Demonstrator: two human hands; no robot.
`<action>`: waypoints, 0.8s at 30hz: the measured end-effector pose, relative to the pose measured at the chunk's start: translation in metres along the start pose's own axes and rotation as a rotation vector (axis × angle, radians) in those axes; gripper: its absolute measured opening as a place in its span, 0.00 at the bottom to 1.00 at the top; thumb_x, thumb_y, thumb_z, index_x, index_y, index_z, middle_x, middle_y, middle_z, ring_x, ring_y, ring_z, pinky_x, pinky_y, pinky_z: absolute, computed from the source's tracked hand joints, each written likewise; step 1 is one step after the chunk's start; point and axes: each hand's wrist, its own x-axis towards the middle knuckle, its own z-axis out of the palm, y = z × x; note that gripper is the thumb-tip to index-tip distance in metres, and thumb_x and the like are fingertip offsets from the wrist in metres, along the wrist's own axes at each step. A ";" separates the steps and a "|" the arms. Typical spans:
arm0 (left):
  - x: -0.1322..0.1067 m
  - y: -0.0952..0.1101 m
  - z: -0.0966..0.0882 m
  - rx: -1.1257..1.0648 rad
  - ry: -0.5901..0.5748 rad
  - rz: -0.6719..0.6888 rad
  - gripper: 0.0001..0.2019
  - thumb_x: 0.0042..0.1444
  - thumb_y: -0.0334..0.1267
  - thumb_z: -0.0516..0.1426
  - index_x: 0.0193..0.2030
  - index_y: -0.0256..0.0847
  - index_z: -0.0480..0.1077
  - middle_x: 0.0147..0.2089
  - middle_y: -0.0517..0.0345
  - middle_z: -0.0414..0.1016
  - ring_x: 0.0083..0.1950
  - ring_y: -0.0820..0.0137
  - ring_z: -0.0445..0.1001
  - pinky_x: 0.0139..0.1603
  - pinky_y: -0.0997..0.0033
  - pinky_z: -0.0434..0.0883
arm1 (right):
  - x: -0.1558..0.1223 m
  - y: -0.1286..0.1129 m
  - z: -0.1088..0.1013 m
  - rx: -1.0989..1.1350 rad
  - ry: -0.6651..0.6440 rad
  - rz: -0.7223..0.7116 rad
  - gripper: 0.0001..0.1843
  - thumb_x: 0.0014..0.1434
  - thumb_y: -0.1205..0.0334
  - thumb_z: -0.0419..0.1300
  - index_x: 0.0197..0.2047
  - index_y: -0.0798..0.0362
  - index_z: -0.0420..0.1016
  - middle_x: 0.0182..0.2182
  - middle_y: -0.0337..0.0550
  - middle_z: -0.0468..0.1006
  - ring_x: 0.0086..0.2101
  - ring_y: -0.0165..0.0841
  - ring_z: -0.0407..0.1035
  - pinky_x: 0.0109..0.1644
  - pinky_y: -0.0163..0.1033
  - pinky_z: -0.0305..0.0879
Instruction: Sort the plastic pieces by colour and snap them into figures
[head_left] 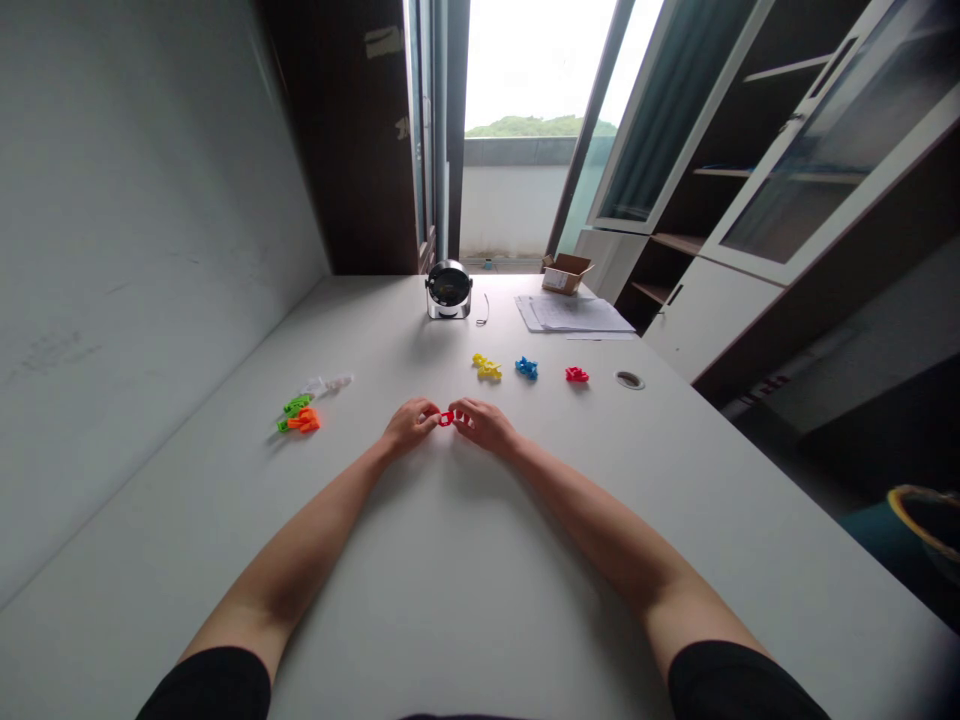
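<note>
My left hand (410,425) and my right hand (484,425) meet over the white table (465,560), pinching a small red plastic link (447,418) between their fingertips. Much of that link is hidden by my fingers. Beyond my hands stand a yellow plastic piece (487,367), a blue plastic piece (526,368) and a red plastic piece (577,374) in a loose row. Off to the left lie a green plastic piece (298,405), an orange plastic piece (304,421) and a translucent white piece (326,384).
At the table's far end stand a round black-and-chrome desk fan (448,290), a cardboard box (566,273) and a stack of papers (574,314). A cable grommet (629,380) is set in the tabletop. A wall (150,250) runs along the left edge; cabinets stand right.
</note>
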 end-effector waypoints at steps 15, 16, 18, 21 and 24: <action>0.001 -0.001 0.001 0.010 -0.037 0.009 0.16 0.62 0.45 0.50 0.36 0.40 0.76 0.36 0.55 0.76 0.38 0.67 0.70 0.42 0.70 0.65 | 0.001 -0.005 -0.002 -0.049 0.001 -0.027 0.14 0.62 0.63 0.62 0.52 0.48 0.71 0.40 0.41 0.76 0.34 0.29 0.67 0.38 0.32 0.57; 0.001 -0.001 0.001 0.015 -0.040 0.006 0.17 0.62 0.46 0.50 0.35 0.40 0.76 0.35 0.55 0.76 0.38 0.67 0.70 0.42 0.70 0.65 | 0.001 -0.005 -0.003 -0.056 0.001 -0.032 0.14 0.63 0.63 0.61 0.52 0.48 0.71 0.40 0.41 0.76 0.34 0.29 0.67 0.38 0.32 0.57; 0.002 -0.001 0.001 0.022 -0.039 0.001 0.17 0.62 0.46 0.49 0.35 0.40 0.76 0.35 0.55 0.76 0.37 0.67 0.70 0.41 0.70 0.65 | 0.001 -0.006 -0.004 -0.070 -0.002 -0.036 0.13 0.64 0.62 0.61 0.52 0.48 0.71 0.40 0.41 0.76 0.35 0.30 0.68 0.38 0.32 0.57; 0.002 -0.001 0.000 0.021 -0.037 0.002 0.18 0.63 0.46 0.48 0.34 0.40 0.75 0.34 0.55 0.76 0.37 0.67 0.70 0.41 0.70 0.66 | 0.001 -0.007 -0.004 -0.083 -0.004 -0.032 0.11 0.64 0.61 0.60 0.50 0.47 0.72 0.39 0.41 0.76 0.35 0.30 0.67 0.38 0.32 0.57; 0.002 0.000 0.000 0.009 -0.042 -0.013 0.20 0.64 0.47 0.47 0.34 0.41 0.76 0.35 0.54 0.77 0.38 0.67 0.71 0.42 0.70 0.66 | 0.001 -0.007 -0.004 -0.070 -0.005 -0.025 0.09 0.64 0.60 0.60 0.48 0.48 0.73 0.37 0.40 0.75 0.33 0.29 0.67 0.37 0.32 0.57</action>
